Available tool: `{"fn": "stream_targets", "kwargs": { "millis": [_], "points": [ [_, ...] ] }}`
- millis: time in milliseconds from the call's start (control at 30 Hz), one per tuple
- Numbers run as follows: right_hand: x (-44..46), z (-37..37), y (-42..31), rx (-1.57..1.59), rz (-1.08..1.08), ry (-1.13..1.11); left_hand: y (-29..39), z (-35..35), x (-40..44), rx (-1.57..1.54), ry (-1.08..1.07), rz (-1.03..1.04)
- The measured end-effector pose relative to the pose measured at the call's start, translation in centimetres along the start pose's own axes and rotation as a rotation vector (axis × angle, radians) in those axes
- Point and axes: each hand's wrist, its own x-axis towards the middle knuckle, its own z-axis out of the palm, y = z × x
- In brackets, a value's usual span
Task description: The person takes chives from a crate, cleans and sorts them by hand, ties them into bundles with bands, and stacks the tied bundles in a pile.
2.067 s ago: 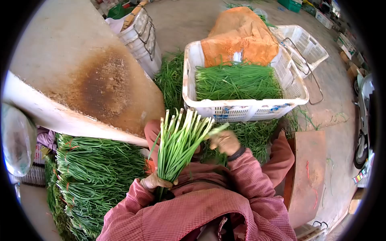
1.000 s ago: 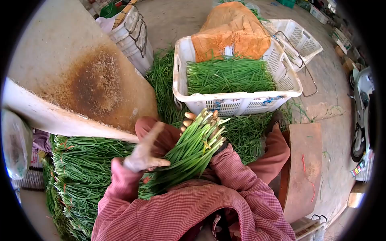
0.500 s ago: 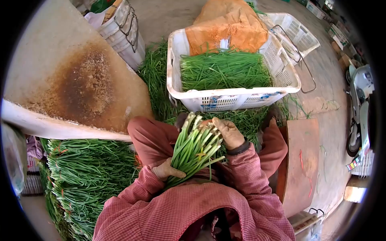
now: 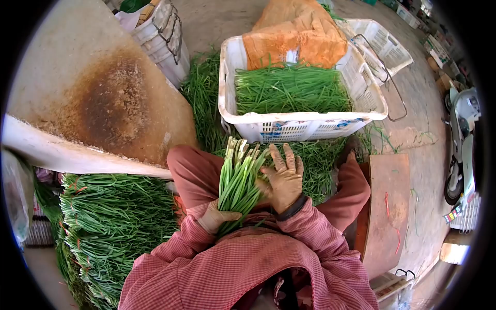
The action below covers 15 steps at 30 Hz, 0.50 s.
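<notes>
My gloved left hand is wrapped round the lower, leafy part of a bunch of garlic chives. The pale cut ends point up and away from me, fairly level with one another. Just right of the bunch, my gloved right hand has its fingers spread and holds nothing. Its thumb side is close to the stems; whether it touches them I cannot tell. Beyond my knees stands a white plastic crate with loose chives laid lengthwise in it.
Tied bundles of chives are stacked at my left, below a rust-stained board. An orange sack hangs over the crate's far side. Loose greens lie on the floor. A brown board is at my right, a scooter farther off.
My right hand has come off the cut ends, moved down slightly and spread its fingers. The bunch stands more upright and narrower, its ends more even. My left hand keeps its grip.
</notes>
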Motion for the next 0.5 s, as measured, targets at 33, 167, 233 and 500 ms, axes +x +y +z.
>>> {"fn": "stream_targets", "kwargs": {
  "millis": [33, 167, 233, 500],
  "points": [
    [0.0, 0.0, 0.3, 0.003, -0.005, 0.002, -0.1, -0.2, -0.1, 0.0, -0.016, -0.003],
    [0.2, 0.7, 2.2, 0.184, -0.039, 0.043, -0.2, -0.6, -0.1, -0.062, -0.063, -0.031],
    [0.8, 1.2, 3.6, 0.741, 0.114, 0.3, -0.2, -0.5, -0.1, -0.053, -0.062, -0.021],
    [3.2, 2.2, 4.1, 1.179, -0.001, 0.266, -0.4, -0.1, 0.1, -0.042, -0.016, -0.006]
  ]
}}
